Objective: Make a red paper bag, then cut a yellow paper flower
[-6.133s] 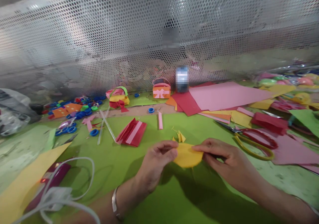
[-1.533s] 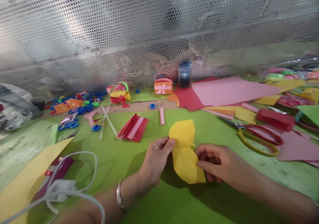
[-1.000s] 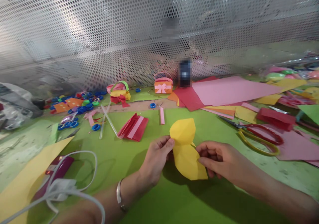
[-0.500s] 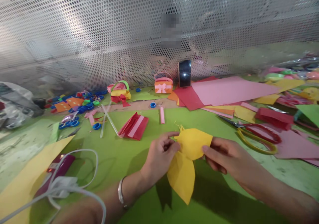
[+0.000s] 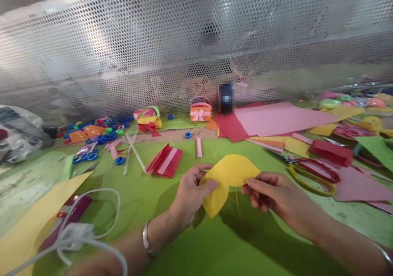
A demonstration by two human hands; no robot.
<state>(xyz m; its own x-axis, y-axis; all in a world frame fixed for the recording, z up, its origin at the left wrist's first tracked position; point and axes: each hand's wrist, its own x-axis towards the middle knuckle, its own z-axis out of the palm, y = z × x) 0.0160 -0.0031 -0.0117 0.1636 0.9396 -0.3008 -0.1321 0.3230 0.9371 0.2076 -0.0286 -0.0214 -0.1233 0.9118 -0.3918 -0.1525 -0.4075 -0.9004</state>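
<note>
A yellow paper cutout [image 5: 236,169] with two leaf-shaped lobes is held in the air between both hands. My left hand [image 5: 194,190] pinches it near the left end, thumb on top, with one lobe hanging down. At the right tip, the thumb and fingers of my right hand [image 5: 270,192] grip the other lobe. Thin yellow slivers show below the cutout. Just beyond my left hand lies a folded red paper piece [image 5: 166,161] with a pink strip across it. Scissors [image 5: 313,175] with red and yellow handles rest to the right of my right hand.
A small orange paper basket [image 5: 200,112] and a yellow one [image 5: 149,120] stand at the back, near a blurred phone [image 5: 226,98]. Pink sheets [image 5: 282,118] lie back right. At left are a purple power bank [image 5: 66,218], white cable and blue rings [image 5: 119,160]. A perforated metal panel rises behind.
The yellow cutout has been turned in my hands; its hanging lobe now appears shorter and farther left. Both hands still hold it. The camera view has tilted slightly.
</note>
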